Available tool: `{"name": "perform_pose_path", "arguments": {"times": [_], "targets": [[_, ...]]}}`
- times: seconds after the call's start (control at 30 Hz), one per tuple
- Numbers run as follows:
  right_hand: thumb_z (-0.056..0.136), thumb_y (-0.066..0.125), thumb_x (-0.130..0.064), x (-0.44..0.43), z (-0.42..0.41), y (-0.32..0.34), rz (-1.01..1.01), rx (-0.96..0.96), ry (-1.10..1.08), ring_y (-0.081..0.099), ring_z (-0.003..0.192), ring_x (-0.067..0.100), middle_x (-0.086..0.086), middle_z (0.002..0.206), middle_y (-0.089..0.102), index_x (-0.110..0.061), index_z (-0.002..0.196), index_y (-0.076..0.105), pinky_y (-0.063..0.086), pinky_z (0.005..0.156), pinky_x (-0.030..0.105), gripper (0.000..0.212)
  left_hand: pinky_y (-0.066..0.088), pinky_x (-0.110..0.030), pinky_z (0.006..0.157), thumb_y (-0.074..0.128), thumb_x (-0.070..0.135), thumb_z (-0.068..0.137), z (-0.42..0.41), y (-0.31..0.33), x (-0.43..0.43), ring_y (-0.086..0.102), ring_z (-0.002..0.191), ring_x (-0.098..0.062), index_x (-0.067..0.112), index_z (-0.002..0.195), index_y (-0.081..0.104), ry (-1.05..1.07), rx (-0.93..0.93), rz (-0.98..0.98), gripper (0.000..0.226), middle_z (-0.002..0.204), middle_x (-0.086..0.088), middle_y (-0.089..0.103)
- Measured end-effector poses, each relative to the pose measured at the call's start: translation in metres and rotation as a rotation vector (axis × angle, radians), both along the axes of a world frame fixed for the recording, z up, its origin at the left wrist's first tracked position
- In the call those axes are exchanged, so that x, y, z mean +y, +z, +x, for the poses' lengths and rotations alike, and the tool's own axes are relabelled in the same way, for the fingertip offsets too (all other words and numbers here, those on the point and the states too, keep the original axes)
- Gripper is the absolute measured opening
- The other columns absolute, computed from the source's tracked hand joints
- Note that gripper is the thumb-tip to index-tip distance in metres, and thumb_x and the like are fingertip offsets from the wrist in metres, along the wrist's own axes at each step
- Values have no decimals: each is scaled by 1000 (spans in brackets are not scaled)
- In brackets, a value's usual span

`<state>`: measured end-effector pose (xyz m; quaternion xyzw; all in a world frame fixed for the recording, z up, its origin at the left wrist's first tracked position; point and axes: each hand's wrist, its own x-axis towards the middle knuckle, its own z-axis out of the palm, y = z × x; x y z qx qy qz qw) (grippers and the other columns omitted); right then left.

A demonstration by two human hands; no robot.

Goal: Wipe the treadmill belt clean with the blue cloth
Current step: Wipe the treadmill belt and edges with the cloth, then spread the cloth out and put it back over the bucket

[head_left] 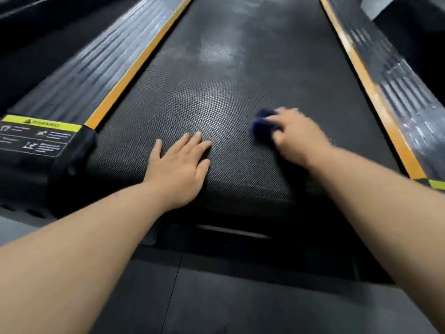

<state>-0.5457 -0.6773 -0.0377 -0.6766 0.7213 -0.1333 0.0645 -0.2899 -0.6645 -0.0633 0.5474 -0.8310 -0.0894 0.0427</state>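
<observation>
1. the blue cloth lies bunched on the belt near its close end, right of the midline, at about 2 o'clock from the left hand. the right hand covers much of it, fingers curled over it and gripping, though blur hides the exact hold.
2. the left hand lies flat on the belt, fingers straight and a little spread, holding nothing.
3. to wipe well, i'd press the cloth down firmly and run overlapping strokes from one orange strip to the other, with the flat hand steadying the belt.
4. pale dusty patches show toward 12 o'clock, so most of the belt looks unwiped.
5. orange strips and ribbed side rails flank the belt; a warning label sits at 9 o'clock. only the left hand lies in the cloth's way.
</observation>
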Motion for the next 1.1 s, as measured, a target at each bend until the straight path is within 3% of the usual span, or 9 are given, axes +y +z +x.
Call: {"name": "perform_pose_path", "arguments": {"times": [0.07, 0.17, 0.23, 0.4, 0.6, 0.7, 0.8, 0.93, 1.1], "targets": [[90, 42, -15, -9, -17, 9, 73, 6, -221, 44, 122, 35, 10, 132, 50, -21, 121, 60, 37, 99, 37, 36, -7, -49, 116, 19, 44, 98, 0, -3, 1, -4, 144, -3, 40, 146, 16, 3, 15, -22, 49, 157, 19, 1], [95, 47, -23, 8, 19, 13, 106, -41, 121, 50, 118, 25, 0, 128, 58, -23, 120, 61, 36, 95, 29, 29, -7, -48, 116, 21, 44, 99, 1, -1, -1, -2, 144, -2, 41, 146, 18, 3, 1, -2, 48, 157, 19, 3], [96, 48, -26, 26, 44, 16, 63, -291, 264, 58, 98, 16, -2, 107, 67, -25, 112, 64, 41, 84, 26, 23, -4, -47, 117, 28, 42, 99, 1, 7, -4, 5, 144, -4, 42, 144, 26, 32, 72, 100, 45, 157, 16, 14], [98, 48, -25, 29, 85, 39, 153, -1349, 149, 68, 75, 19, 5, 88, 72, -17, 98, 65, 56, 71, 35, 18, 44, -33, 98, 55, 44, 91, 12, 52, 16, 62, 108, -12, 31, 107, 65, 257, 1086, 373, 23, 113, 5, 68], [97, 50, -30, 35, 149, 52, 274, -1238, 315, 68, 82, 18, 7, 91, 73, -17, 92, 69, 57, 79, 37, 24, 56, -39, 85, 68, 22, 82, 45, 59, 43, 68, 97, -22, 15, 112, 64, 402, 1299, 427, 31, 104, -5, 72], [97, 51, -29, 35, 175, 53, 292, -1180, 332, 69, 72, 14, 3, 82, 74, -16, 84, 70, 59, 67, 32, 26, 56, -34, 73, 60, 19, 91, 82, 53, 61, 69, 83, -14, 20, 96, 64, 594, 1356, 278, 6, 89, 2, 73], [94, 55, -16, 42, 205, 48, 467, -1245, 389, 64, 62, 11, 1, 78, 70, -12, 89, 68, 47, 53, 22, 15, 55, -37, 65, 47, 21, 99, 116, 51, 92, 64, 73, -18, 27, 90, 55, 756, 1426, 228, 13, 81, 4, 67], [76, 66, -25, 62, 248, 36, 888, -1272, 461, 59, 69, 13, -1, 80, 68, -18, 87, 69, 44, 66, 25, 13, 51, -51, 82, 30, 4, 97, 156, 59, 142, 57, 85, -29, 23, 102, 54, 906, 1582, 169, 30, 98, -11, 60], [93, 53, -11, 97, 312, 31, 839, -1317, 614, 64, 100, 27, 11, 105, 68, -13, 110, 64, 50, 85, 40, 21, 49, -40, 82, 37, 25, 88, 217, 70, 220, 59, 86, -28, 18, 80, 58, 917, 1688, 254, 23, 86, -6, 64]]}}
